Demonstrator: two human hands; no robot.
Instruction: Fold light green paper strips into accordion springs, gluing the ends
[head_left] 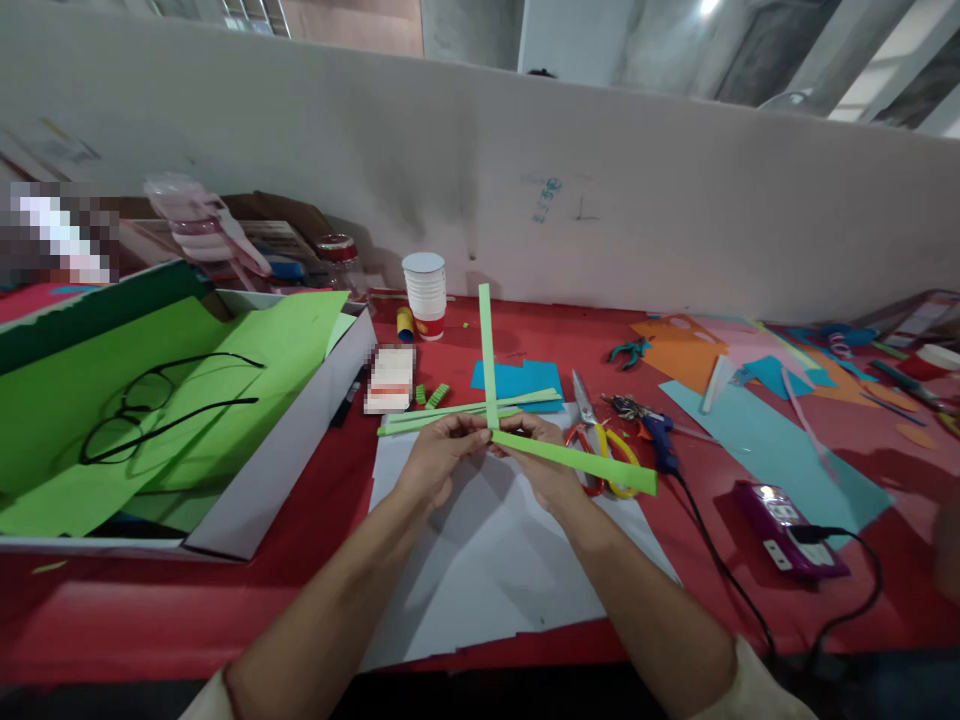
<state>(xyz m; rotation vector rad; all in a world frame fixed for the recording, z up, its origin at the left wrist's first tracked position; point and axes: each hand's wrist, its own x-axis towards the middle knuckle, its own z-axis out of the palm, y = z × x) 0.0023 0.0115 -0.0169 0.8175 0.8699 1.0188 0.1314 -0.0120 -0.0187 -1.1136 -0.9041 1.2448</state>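
Note:
Two light green paper strips meet at a corner between my fingers. One paper strip (488,350) points up and away, the other paper strip (585,459) runs off to the right over my right hand. My left hand (442,450) pinches the strips at their joined ends. Close beside it, my right hand (536,455) grips the same corner from the right, partly behind the strip. Below both hands lies white paper (480,570). More pale green strips (420,416) lie just beyond my fingers, near a blue paper piece (525,380).
Scissors (600,432) and a glue gun (660,440) with its cord lie right of my hands. A purple power box (787,530) sits nearer. At left, a box (300,425) holds green sheets and glasses (142,420). Stacked paper cups (425,295) stand by the wall.

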